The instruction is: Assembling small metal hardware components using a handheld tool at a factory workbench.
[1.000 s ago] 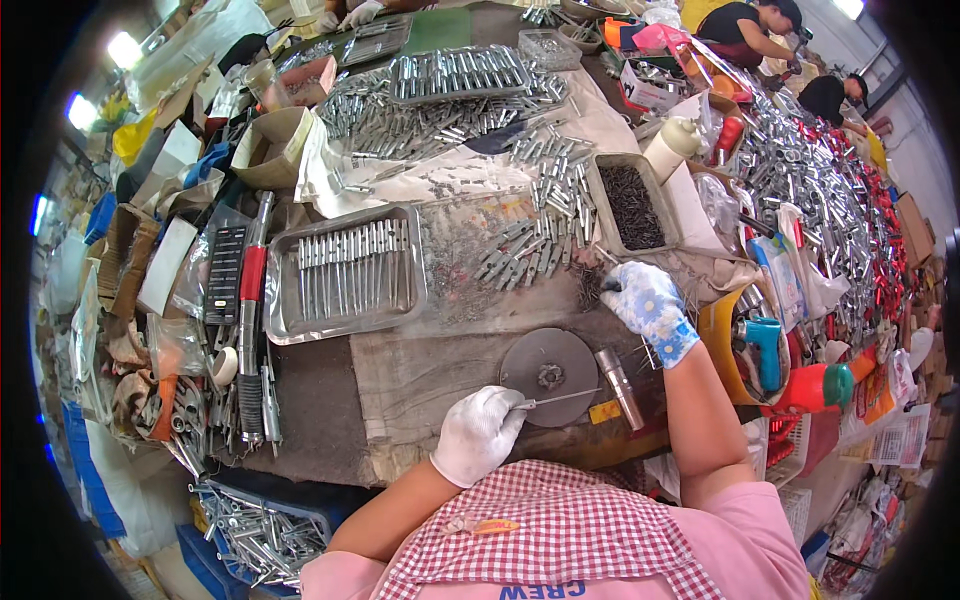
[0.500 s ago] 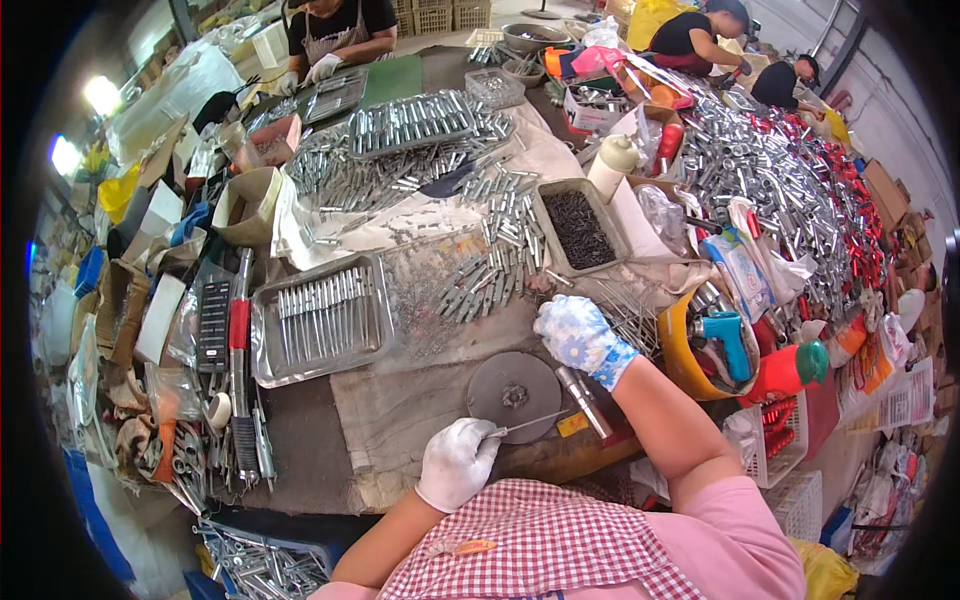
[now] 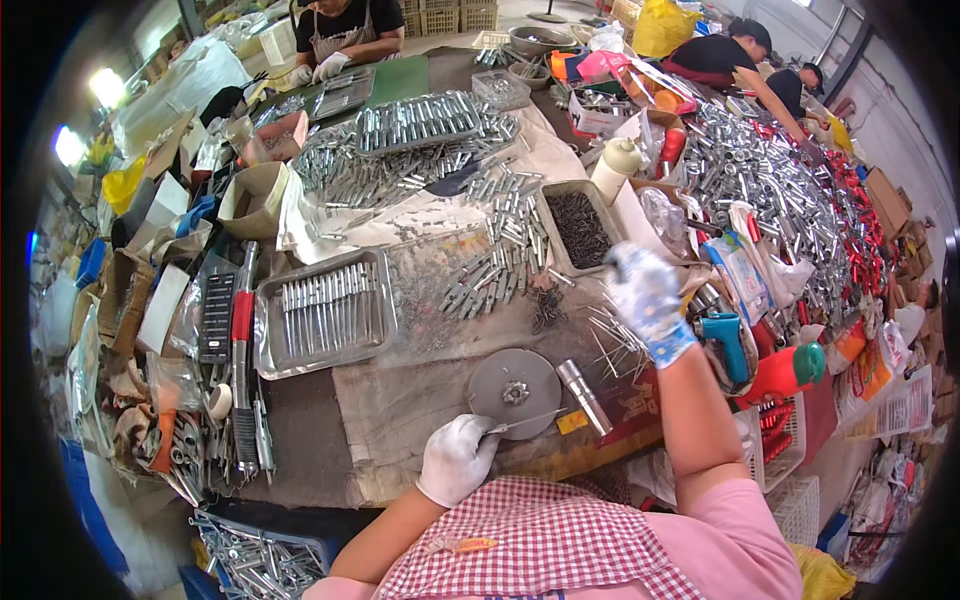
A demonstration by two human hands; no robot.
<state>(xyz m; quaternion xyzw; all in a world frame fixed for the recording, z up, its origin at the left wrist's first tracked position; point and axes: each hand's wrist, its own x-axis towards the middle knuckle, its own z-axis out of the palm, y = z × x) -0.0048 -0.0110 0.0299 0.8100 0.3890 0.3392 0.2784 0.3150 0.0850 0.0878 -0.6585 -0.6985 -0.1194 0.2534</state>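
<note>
While holding in the left hand a rod pointing rightward over the disc, cannot tell the right hand's grip.

Indoors, a broad, dark-covered worktable spans the middle. Two bright lights glow far left; stacked tan crates stand on pale floor — and far right, a pale wall rises behind a dark post.

Blurry right grip, contents unclear, and lower-left metal parts partly out-of-frame
</note>
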